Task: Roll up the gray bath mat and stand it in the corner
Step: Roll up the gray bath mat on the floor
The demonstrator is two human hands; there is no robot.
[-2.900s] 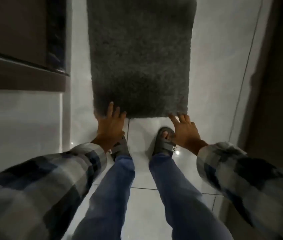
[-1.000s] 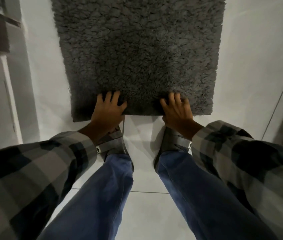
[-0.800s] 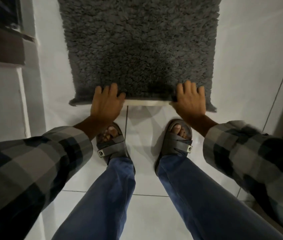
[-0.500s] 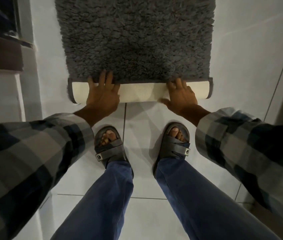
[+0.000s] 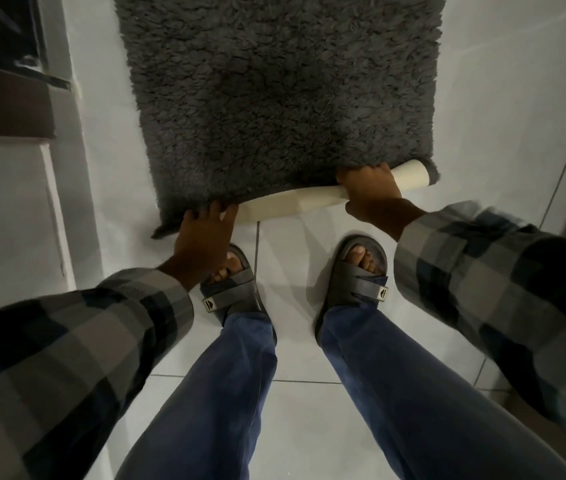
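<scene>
Starting to roll the gray bath mat (image 5: 274, 98)
Right hand (image 5: 373, 192) grips the started roll; left hand (image 5: 205, 233) fingers spread, pressing the flat corner to even it.

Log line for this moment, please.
step: rolling mat | right hand: gripping roll | left hand: at flat corner | roll: uneven

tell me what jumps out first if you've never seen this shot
The gray mat fills the upper middle of the white tile floor, its near edge curled over to show a cream backing. The right hand wraps that roll near its right end, while the left hand touches the flatter left corner. Below, two sandals stand on the tiles.
</scene>
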